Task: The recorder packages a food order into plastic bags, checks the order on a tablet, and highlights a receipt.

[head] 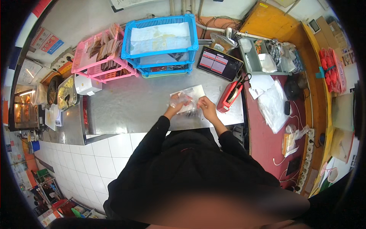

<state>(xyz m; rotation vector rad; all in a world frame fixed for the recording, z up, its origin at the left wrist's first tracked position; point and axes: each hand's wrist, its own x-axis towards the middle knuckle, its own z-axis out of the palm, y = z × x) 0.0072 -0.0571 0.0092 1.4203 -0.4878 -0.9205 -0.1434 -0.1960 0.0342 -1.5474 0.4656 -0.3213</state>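
Over the steel table [120,106], my left hand [177,105] grips a clear plastic bag [187,98], and the film lies partly across its fingers. Something reddish shows through the film, too blurred to name. My right hand [208,107] has its fingers curled and pinched at the right side of the same bag. Beneath the bag and both hands lies a flat white sheet or packet [198,91], its lower part covered. A red tape dispenser [229,97] with a roll of tape stands just to the right of my right hand.
Behind stand a blue tiered basket rack [160,21] and a pink rack [100,61] with packets. A tablet [220,63], black scissors [245,78] and a grey organiser [251,64] are at the right. A white label printer [88,85] sits left; plastic bags [273,106] lie on the red surface.
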